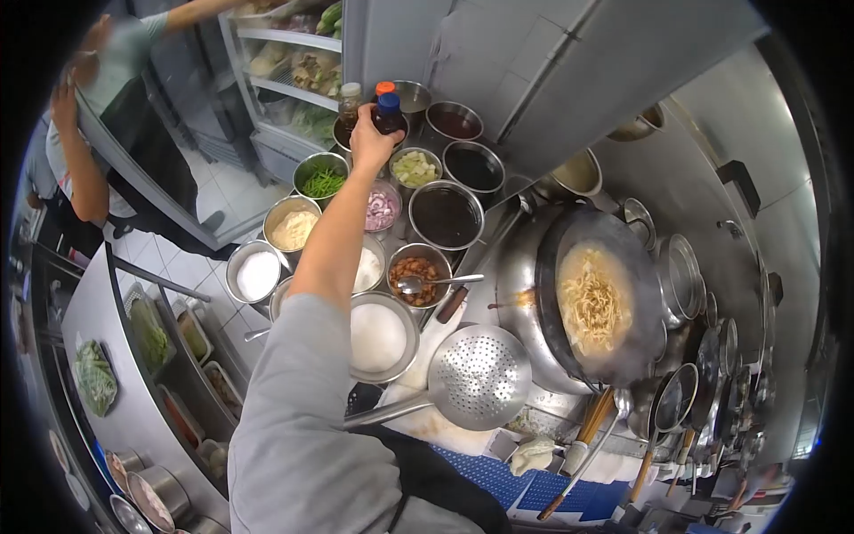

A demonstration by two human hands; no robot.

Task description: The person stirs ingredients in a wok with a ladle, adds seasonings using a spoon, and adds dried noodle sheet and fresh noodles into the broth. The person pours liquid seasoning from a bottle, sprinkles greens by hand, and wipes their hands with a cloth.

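My left hand (372, 142) reaches out to the far end of the counter, its fingers closed round a dark bottle with a blue cap (388, 104). Beside it stand a bottle with an orange cap (385, 87) and a clear bottle with a pale cap (350, 98). Below my forearm sit bowls of chopped green vegetable (322, 182), purple onion (381, 206) and pale chopped pieces (414, 167). My right hand is out of view. To the right, a steaming wok (548, 294) holds pale, strip-like food (593, 303).
A perforated skimmer (480, 376) lies near the wok. Bowls of dark liquid (447, 215), white granules (378, 338) and brown pieces with a spoon (418, 271) crowd the counter. Ladles (680, 392) stand at right. Another person (133, 116) is by the glass-door fridge (298, 38).
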